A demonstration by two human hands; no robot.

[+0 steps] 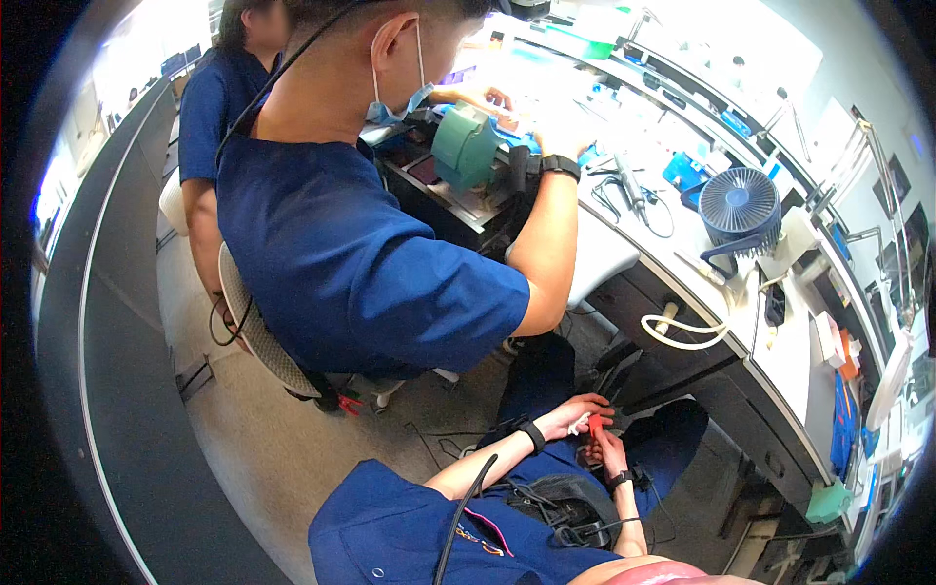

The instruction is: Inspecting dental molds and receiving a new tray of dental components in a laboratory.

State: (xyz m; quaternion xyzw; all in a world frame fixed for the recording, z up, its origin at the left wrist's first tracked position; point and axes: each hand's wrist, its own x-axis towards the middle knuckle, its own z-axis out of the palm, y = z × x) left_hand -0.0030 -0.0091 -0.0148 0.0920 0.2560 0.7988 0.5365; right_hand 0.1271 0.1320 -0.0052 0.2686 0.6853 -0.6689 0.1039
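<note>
My left hand and my right hand are close together over my lap, below the bench edge. Between the fingers of the left one is a small white piece, perhaps soft; its kind is too small to make out. My right hand grips a small bright red object, held up against the left fingers. Its lower part is hidden by my fingers. Dark straps circle both my wrists.
A co-worker in a blue shirt sits at the bench beside a green rounded device. A blue fan, a hand tool with a cable and a white hose are to the right. Another person stands behind.
</note>
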